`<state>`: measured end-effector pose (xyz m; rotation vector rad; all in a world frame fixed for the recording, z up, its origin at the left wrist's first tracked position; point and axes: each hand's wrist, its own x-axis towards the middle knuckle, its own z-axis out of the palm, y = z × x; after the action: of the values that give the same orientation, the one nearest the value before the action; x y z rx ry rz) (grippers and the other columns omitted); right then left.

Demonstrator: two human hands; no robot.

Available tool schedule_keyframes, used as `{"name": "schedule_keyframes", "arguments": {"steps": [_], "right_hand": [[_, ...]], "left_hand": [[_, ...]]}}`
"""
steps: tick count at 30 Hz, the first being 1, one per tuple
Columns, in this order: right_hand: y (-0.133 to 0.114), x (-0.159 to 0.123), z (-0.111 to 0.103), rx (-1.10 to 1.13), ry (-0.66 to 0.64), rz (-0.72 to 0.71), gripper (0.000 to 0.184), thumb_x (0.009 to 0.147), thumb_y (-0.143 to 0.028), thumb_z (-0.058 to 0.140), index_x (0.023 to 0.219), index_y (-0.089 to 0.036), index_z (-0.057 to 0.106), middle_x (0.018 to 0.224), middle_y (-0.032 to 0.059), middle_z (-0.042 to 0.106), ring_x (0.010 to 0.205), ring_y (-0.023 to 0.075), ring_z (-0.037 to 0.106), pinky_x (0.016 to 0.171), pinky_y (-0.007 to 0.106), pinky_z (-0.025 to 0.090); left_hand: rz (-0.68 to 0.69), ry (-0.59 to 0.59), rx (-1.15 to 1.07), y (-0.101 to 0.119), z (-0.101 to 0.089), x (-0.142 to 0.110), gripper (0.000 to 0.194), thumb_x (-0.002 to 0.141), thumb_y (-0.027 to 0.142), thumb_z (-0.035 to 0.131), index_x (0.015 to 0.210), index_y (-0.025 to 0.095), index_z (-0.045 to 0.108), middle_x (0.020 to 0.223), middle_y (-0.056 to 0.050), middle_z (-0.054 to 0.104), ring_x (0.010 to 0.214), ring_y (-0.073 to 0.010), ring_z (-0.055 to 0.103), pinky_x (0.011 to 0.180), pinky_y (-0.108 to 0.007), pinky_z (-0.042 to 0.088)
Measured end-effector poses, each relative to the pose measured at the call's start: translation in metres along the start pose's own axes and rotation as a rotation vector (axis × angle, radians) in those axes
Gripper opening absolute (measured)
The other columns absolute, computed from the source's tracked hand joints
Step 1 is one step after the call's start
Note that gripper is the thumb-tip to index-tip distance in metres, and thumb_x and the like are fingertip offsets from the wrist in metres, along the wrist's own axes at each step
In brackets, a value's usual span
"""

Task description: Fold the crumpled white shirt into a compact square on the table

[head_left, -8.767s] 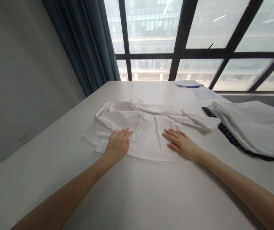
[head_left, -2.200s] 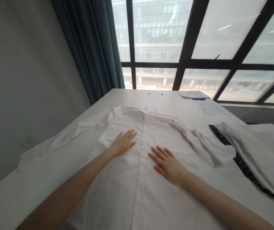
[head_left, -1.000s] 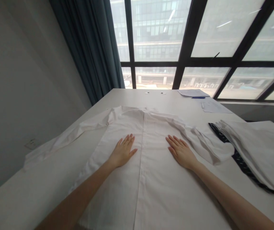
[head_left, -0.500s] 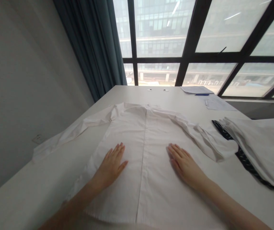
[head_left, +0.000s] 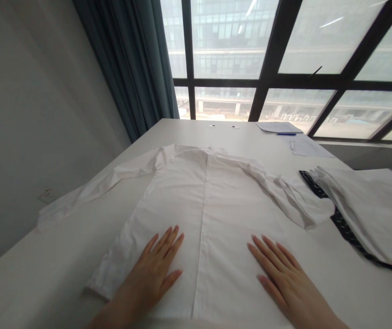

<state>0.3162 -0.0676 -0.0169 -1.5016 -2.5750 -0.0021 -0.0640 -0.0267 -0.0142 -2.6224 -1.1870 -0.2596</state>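
A white long-sleeved shirt [head_left: 185, 201] lies spread on the white table, its front placket running down the middle and its collar end away from me. One sleeve stretches out to the left; the other is bent and bunched toward the right. My left hand [head_left: 151, 269] rests flat on the lower left panel, fingers stretched out and holding nothing. On the lower right panel lies my right hand [head_left: 281, 274], palm down with its fingers extended. The hem nearest me is partly hidden by my hands and the frame edge.
To the right, a folded white cloth [head_left: 374, 205] lies on a black patterned cloth [head_left: 350, 233]. Papers [head_left: 278, 127] and a blue pen [head_left: 287, 134] sit at the far right of the table [head_left: 182, 130]. A dark curtain [head_left: 137, 68] hangs beside the windows.
Both hands have slid toward me over the shirt, from its middle to its lower part. My right hand has also shifted a little outward.
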Motion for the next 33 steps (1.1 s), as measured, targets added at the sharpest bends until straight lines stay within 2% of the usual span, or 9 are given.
{"name": "schedule_keyframes", "arguments": {"steps": [5,10,12,15,18,22,25,28,33], "right_hand": [[0.017,-0.026,-0.003,0.014,0.039,0.032,0.067,0.094,-0.042,0.05,0.153,-0.035,0.021,0.153,0.0015,0.036,0.136,0.0283,0.041,0.105,0.048,0.042],[0.006,-0.032,-0.017,0.088,0.032,-0.134,0.067,0.087,-0.049,0.061,0.148,-0.039,0.035,0.144,-0.0005,0.048,0.13,0.0294,0.048,0.101,0.047,0.048],[-0.005,-0.029,-0.022,0.098,0.041,-0.255,0.06,0.086,-0.048,0.063,0.143,-0.04,0.044,0.14,-0.0028,0.052,0.127,0.0277,0.052,0.099,0.044,0.05],[-0.017,-0.025,-0.025,0.091,0.113,-0.331,0.044,0.089,-0.039,0.063,0.132,-0.038,0.057,0.134,-0.0042,0.058,0.123,0.0247,0.056,0.099,0.04,0.051],[-0.021,-0.023,-0.028,0.112,0.138,-0.328,0.038,0.09,-0.033,0.063,0.127,-0.036,0.062,0.127,-0.0026,0.064,0.12,0.0232,0.059,0.102,0.038,0.05],[-0.018,-0.029,-0.031,0.074,0.126,-0.346,0.035,0.09,-0.032,0.062,0.125,-0.035,0.063,0.127,-0.0032,0.064,0.118,0.0231,0.061,0.101,0.039,0.051],[-0.007,-0.041,-0.029,-0.002,0.136,-0.354,0.04,0.089,-0.033,0.063,0.128,-0.034,0.061,0.129,-0.0029,0.063,0.117,0.0228,0.062,0.099,0.038,0.051],[0.013,-0.058,-0.024,-0.028,0.162,-0.308,0.047,0.087,-0.03,0.062,0.134,-0.033,0.056,0.129,-0.0016,0.064,0.116,0.0228,0.062,0.101,0.038,0.048],[0.045,-0.078,-0.021,-0.071,0.263,-0.163,0.045,0.085,-0.031,0.059,0.13,-0.032,0.058,0.119,0.0006,0.069,0.107,0.0236,0.065,0.096,0.039,0.045]], "left_hand": [[-0.097,-0.01,0.003,-0.012,-0.002,-0.036,0.068,0.096,0.053,0.041,0.154,0.026,0.02,0.153,-0.008,0.037,0.139,-0.0256,0.037,0.114,-0.044,0.028],[0.127,-0.076,-0.118,-0.001,-0.019,-0.044,0.078,0.086,0.07,0.044,0.149,0.025,0.035,0.152,-0.009,0.039,0.14,-0.0285,0.036,0.113,-0.047,0.033],[0.225,-0.09,-0.184,0.006,-0.026,-0.039,0.061,0.09,0.06,0.05,0.142,0.028,0.046,0.147,-0.006,0.047,0.138,-0.0255,0.04,0.112,-0.045,0.037],[0.27,-0.036,-0.27,0.013,-0.033,-0.03,0.03,0.096,0.026,0.055,0.125,0.028,0.061,0.13,-0.001,0.063,0.129,-0.0185,0.052,0.112,-0.037,0.04],[0.26,0.029,-0.341,0.015,-0.035,-0.027,0.026,0.093,0.012,0.052,0.113,0.023,0.066,0.12,-0.002,0.07,0.122,-0.0168,0.058,0.11,-0.033,0.043],[0.225,-0.027,-0.319,0.012,-0.034,-0.037,0.036,0.09,0.01,0.05,0.119,0.025,0.064,0.132,-0.003,0.062,0.129,-0.0199,0.052,0.11,-0.037,0.044],[0.179,-0.041,-0.267,-0.005,-0.029,-0.053,0.057,0.087,0.006,0.042,0.138,0.028,0.051,0.138,-0.001,0.057,0.131,-0.0181,0.05,0.109,-0.036,0.043],[0.023,-0.014,-0.172,-0.036,-0.021,-0.074,0.071,0.08,0.001,0.034,0.144,0.032,0.043,0.141,0.003,0.053,0.13,-0.0173,0.05,0.107,-0.035,0.045],[-0.236,0.06,-0.015,-0.087,-0.012,-0.106,0.066,0.085,0.008,0.035,0.146,0.029,0.041,0.14,-0.004,0.055,0.122,-0.0243,0.058,0.099,-0.04,0.053]]}}
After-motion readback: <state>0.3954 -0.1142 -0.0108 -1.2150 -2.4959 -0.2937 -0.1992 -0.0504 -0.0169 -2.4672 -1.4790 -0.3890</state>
